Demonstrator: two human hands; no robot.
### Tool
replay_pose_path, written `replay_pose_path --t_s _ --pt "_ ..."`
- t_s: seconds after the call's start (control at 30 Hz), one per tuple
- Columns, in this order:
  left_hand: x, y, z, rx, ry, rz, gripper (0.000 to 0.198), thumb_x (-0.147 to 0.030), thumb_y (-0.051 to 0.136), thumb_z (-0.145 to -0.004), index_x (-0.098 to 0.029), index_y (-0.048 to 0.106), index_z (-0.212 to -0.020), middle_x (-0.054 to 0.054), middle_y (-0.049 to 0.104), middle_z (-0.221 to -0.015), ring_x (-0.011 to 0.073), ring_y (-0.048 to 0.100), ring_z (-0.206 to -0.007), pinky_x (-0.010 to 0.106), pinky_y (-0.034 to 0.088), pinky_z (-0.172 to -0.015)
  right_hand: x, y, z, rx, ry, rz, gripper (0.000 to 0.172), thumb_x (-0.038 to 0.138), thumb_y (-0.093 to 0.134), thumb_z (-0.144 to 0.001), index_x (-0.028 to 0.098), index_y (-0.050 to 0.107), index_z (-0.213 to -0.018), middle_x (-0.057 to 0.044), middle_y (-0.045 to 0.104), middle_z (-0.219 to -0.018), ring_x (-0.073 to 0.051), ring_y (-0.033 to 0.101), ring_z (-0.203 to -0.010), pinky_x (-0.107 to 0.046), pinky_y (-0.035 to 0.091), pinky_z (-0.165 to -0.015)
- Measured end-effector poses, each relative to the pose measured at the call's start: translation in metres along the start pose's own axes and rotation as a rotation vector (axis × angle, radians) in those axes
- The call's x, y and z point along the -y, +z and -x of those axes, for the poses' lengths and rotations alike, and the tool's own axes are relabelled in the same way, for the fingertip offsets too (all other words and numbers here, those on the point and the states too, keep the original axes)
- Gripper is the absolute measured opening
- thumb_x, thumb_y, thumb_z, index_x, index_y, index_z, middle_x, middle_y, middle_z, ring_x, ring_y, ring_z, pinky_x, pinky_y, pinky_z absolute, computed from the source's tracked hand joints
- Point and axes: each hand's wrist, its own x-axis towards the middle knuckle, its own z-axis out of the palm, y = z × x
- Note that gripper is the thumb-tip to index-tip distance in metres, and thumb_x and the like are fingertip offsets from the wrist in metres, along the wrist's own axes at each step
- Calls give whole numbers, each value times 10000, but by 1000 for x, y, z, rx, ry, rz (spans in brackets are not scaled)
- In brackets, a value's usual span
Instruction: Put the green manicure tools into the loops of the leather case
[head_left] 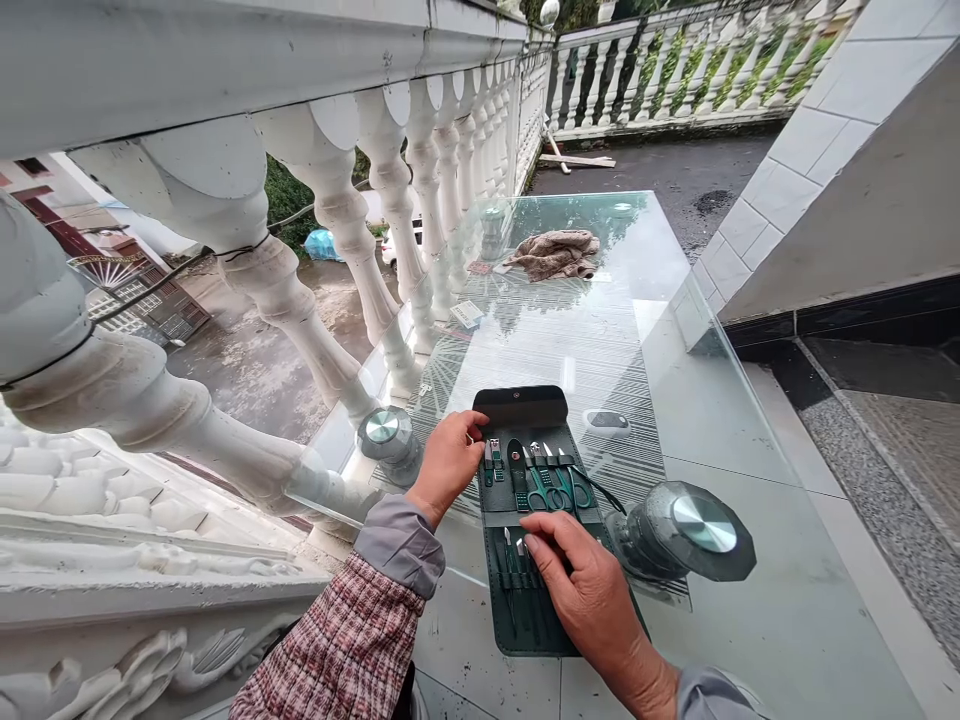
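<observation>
A dark green manicure set case (506,640) lies unfolded on the glass tabletop, its black flap (521,405) at the far end. My left hand (450,460) has its fingers curled on the case's upper left edge. Loops in the upper half hold nail clippers (493,462), a black-handled tool (517,475) and green-handled scissors (541,492). Several slim tools stand in the lower loops, among them one with a pale tip (508,540). Over these, my right hand (589,580) pinches thumb and forefinger at the silver end of a slim manicure tool (520,548).
Faceted table supports (705,530) show under the glass table (750,460). A computer mouse-like white object (607,422) lies right of the case. Farther off are a crumpled brown cloth (555,255) and a small card (466,314). A white balustrade (337,210) runs along the left.
</observation>
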Motion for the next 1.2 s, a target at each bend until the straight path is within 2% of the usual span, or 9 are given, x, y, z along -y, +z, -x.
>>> replay_pose_path --t_s 0.27,0.47,0.73,0.97,1.1,1.2 --pt "0 -5 25 54 53 -117 331 -54 673 -693 -208 604 -978 8 582 -861 191 552 -892 319 448 -809 1 0 1 -6 3 -16 138 177 466 -863 207 597 -892 -4 651 -809 -132 622 -758 -228 481 -672" --pt "6 -5 28 57 61 -138 338 -75 680 -725 -202 592 -1026 14 580 -900 174 553 -904 289 452 -805 1 0 1 -4 -14 -3 131 181 468 -867 208 593 -897 -6 646 -810 -130 618 -757 -229 487 -678" --pt "-1 -7 28 91 82 -215 254 -134 689 -744 -213 632 -979 29 567 -910 215 510 -931 342 425 -834 1 2 2 -3 -89 35 134 173 462 -875 208 586 -914 -19 636 -792 -135 618 -741 -237 502 -667" --pt "-3 -16 35 97 126 -334 280 -143 647 -789 -200 560 -1049 27 571 -961 200 521 -941 325 436 -845 8 -4 5 -37 -260 32 226 89 461 -849 209 571 -1006 -43 648 -817 -153 622 -759 -290 520 -686" --pt "-6 -21 41 92 159 -433 224 -158 608 -825 -201 562 -1040 30 579 -992 206 518 -943 322 437 -840 11 -15 11 -31 -435 49 338 45 484 -798 182 566 -1095 -73 664 -853 -173 631 -821 -324 526 -748" --pt "-10 -23 44 100 179 -518 158 -169 573 -851 -204 569 -1005 27 587 -967 208 518 -911 319 437 -796 16 -15 19 3 -595 69 281 116 469 -832 158 587 -1084 -80 674 -807 -177 636 -787 -321 527 -721"
